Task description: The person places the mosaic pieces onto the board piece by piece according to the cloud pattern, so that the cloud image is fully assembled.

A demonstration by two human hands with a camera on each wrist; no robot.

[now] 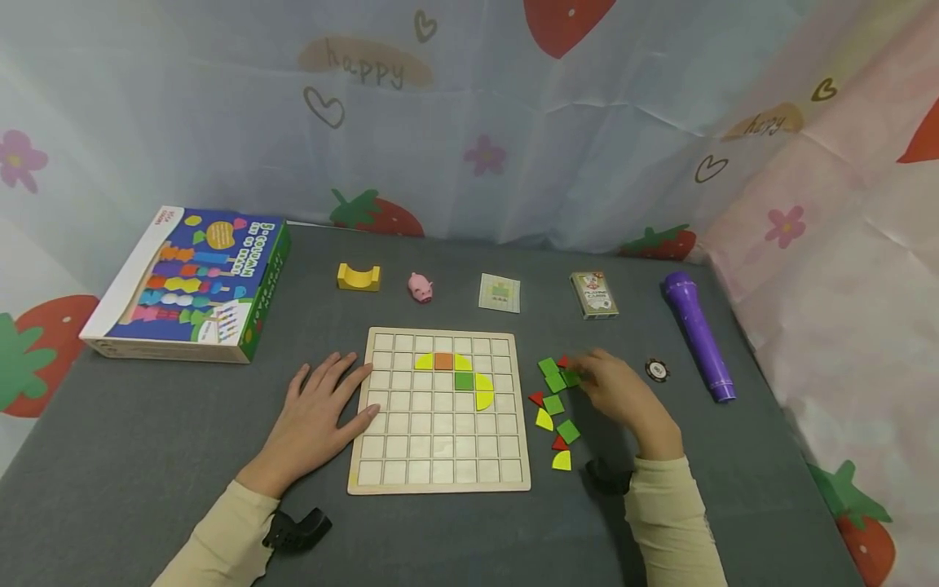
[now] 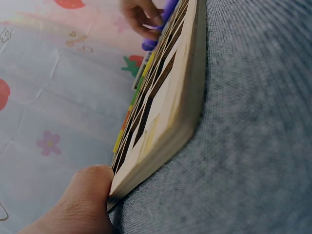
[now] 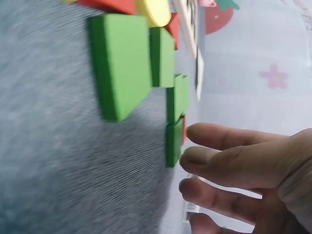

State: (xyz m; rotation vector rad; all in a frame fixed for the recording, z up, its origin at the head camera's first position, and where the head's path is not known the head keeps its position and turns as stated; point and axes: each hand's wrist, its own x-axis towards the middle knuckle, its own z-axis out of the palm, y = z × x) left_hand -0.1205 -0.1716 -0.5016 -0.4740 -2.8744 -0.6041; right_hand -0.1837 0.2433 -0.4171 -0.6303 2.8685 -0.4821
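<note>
A wooden grid board (image 1: 411,471) lies on the table, carrying yellow quarter-round tiles (image 1: 484,391), an orange square tile (image 1: 443,361) and a green square tile (image 1: 464,381). My left hand (image 1: 311,420) rests flat at its left edge, fingers spread, with the thumb on the rim. To the right of the board, my right hand (image 1: 619,391) reaches down over loose tiles, its fingertips right at a green tile (image 1: 570,377). In the right wrist view its loosely bent fingers (image 3: 229,161) show nothing between them. Other green tiles (image 3: 124,63) lie nearer that camera.
Among the loose pieces are red triangles (image 1: 561,443) and yellow quarter-rounds (image 1: 562,461). Behind the board stand a yellow block (image 1: 359,278), pink pig (image 1: 421,287), patterned card (image 1: 500,293) and card box (image 1: 595,295). A game box (image 1: 198,277), round chip (image 1: 657,370) and purple flashlight (image 1: 699,336) flank them.
</note>
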